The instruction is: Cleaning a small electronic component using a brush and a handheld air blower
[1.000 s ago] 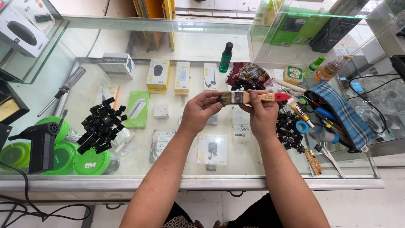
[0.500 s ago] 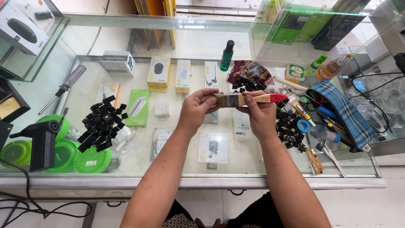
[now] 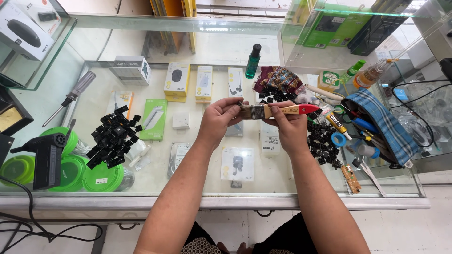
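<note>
Glass topped the counter, and above it the person held a brush level in both hands. The right hand gripped the wooden handle; the left hand was closed around the bristle end. Black keycaps lay heaped to the left, well apart.

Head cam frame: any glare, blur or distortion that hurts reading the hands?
Head view: bright, even light; hands sharp, left hand and right hand gripping the wooden flat paintbrush with a red handle tip. The glass display counter top shows boxed goods beneath, cluttering the background. Wide-angle lens bows the counter's edges; top right is washed out.
</note>
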